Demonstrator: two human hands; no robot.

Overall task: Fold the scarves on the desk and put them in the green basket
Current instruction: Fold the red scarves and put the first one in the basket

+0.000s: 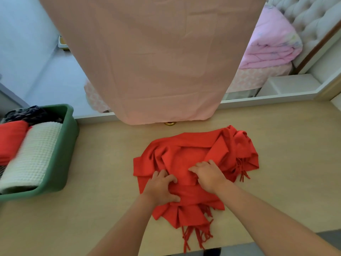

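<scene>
Mid-table [92,209], on a pale wood-grain surface, a red fringed scarf [195,156] of soft woven cloth lies crumpled. The left grip [162,187] and right grip [208,174] both bunch its near folds in curled fingers. At the table's left stands a green plastic basket [62,163]. It holds a folded red cloth [11,139], a white waffle-weave roll [35,154] and a dark patterned fabric [31,113].
</scene>
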